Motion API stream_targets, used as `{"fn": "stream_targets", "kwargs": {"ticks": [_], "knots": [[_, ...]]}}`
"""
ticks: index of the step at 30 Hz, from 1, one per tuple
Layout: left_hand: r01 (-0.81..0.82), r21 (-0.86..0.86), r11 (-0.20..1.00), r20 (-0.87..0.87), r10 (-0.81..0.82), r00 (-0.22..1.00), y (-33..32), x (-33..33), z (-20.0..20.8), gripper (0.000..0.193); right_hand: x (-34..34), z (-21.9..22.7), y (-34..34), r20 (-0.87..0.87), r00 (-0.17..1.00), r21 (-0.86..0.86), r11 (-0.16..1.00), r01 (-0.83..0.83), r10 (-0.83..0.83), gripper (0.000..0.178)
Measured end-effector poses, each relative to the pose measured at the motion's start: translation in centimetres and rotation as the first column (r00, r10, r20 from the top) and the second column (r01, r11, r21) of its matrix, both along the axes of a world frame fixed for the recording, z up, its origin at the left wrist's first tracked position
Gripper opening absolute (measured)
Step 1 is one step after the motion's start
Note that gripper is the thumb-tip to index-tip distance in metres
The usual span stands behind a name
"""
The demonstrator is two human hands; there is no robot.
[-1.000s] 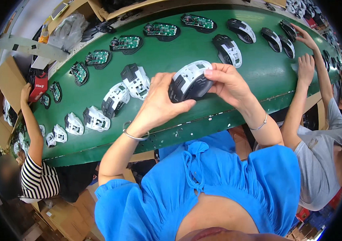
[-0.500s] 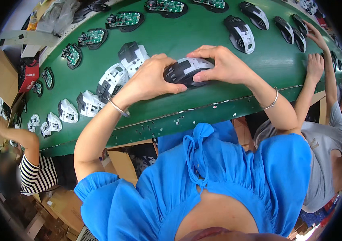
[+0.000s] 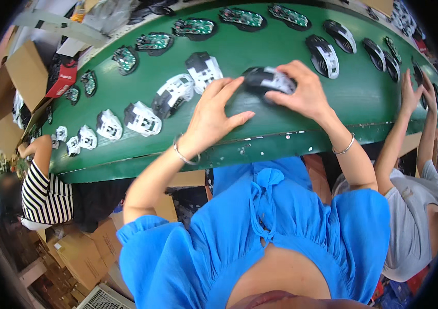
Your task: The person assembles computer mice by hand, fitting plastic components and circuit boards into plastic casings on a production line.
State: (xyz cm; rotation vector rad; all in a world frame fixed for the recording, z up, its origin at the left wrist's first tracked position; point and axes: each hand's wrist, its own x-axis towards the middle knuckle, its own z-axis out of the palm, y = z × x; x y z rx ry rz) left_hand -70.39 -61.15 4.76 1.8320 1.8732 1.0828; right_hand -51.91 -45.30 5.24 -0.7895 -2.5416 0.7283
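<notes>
A black and white computer mouse (image 3: 261,78), a little blurred, is held over the green work surface by my right hand (image 3: 304,90), thumb on the near side and fingers on the far side. My left hand (image 3: 213,110) is off it, thumb and fingers spread apart with nothing between them. Just left of that hand lie white and black mouse top shells (image 3: 173,94), one overlapping another (image 3: 204,71). Beyond the held mouse, to the right, rests a closed black and white mouse (image 3: 323,55).
Mouse bases with green circuit boards (image 3: 194,28) line the far side of the green table (image 3: 260,116). More white shells (image 3: 109,124) run along the left. Co-workers sit at both sides, one with hands (image 3: 415,95) at the far right. An open cardboard box (image 3: 27,69) stands far left.
My left hand has let go of the mouse and opened. My right hand has carried the mouse slightly right and away from me. The whole view has shifted.
</notes>
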Motion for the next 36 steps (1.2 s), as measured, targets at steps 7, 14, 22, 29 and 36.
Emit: {"fn": "stream_targets", "kwargs": {"ticks": [7, 14, 22, 29, 36], "knots": [[-0.555, 0.151, 0.818, -0.369, 0.568, 0.736, 1.7, -1.5, -1.2, 0.071, -3.0, 0.7, 3.6, 0.166, 0.913, 0.609, 0.767, 0.202, -0.372, 0.053], [-0.437, -0.132, 0.889, -0.378, 0.362, 0.852, 2.8, -1.2, 0.3, 0.059, -12.1, 5.0, 13.9, -0.129, 0.985, 0.455, 0.876, 0.161, -0.114, 0.019], [-0.113, -0.145, 0.983, -0.27, 0.071, 0.96, 1.3, -4.1, 2.4, 0.046, -20.3, 3.6, 23.5, 0.138, 0.985, 0.549, 0.836, 0.013, -0.106, 0.026], [0.352, -0.156, 0.923, -0.414, -0.385, 0.825, 4.9, -6.7, -0.7, 0.063, -19.3, 4.9, 24.9, -0.353, 0.914, 0.144, 0.954, 0.264, -0.199, 0.018], [0.209, -0.218, 0.953, 0.067, -0.199, 0.978, 4.6, -7.0, 1.8, 0.061, -14.0, 7.2, 17.5, -0.591, 0.705, -0.694, 0.692, -0.198, -0.391, 0.01]]}}
